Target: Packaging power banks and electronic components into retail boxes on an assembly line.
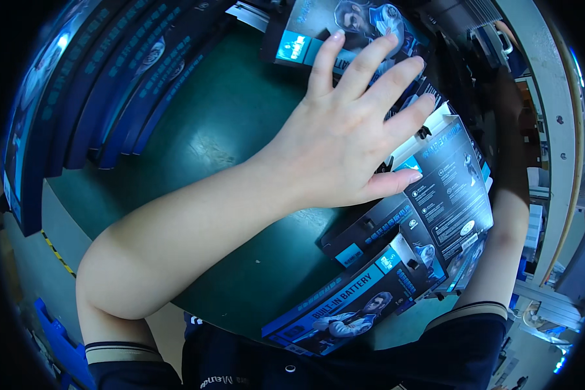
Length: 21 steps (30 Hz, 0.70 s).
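Dark green bench (227,117) carrying flattened printed cartons. Left hand (351,123), fingers spread, presses flat on the fanned carton stack (448,195), apparently steadying it; right hand hidden beyond the stack, state indeterminable.

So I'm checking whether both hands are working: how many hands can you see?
1. The left hand lies spread flat on the dark blue flat cartons, right of centre. The right forearm runs up the right side into shadow; its hand may be hidden there.
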Tool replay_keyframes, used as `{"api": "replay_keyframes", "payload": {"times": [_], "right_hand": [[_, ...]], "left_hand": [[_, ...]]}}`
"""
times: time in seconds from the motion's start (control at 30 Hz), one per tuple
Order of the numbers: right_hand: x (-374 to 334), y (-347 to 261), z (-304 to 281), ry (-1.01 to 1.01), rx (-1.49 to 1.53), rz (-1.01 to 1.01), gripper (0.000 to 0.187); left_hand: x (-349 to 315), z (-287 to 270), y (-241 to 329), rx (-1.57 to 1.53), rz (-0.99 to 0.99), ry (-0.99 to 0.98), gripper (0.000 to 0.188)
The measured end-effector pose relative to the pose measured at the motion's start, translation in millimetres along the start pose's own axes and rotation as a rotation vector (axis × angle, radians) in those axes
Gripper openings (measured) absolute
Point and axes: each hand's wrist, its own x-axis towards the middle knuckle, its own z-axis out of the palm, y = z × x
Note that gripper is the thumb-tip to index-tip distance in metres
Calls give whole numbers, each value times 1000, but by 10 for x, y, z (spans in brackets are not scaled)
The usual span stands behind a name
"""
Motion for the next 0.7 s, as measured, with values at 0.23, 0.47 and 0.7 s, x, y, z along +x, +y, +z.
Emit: {"api": "replay_keyframes", "payload": {"times": [0.23,0.47,0.7], "right_hand": [[-1122,-490,-928,224,147,5,61],[-1999,-177,-1144,237,643,-272,50],[-3466,-277,-2172,-99,1001,-462,89]], "left_hand": [[-6,-14,16,-40,43,25,65],[22,-53,87,-129,181,13,75],[-1,-81,190,13,236,-93,71]]}}
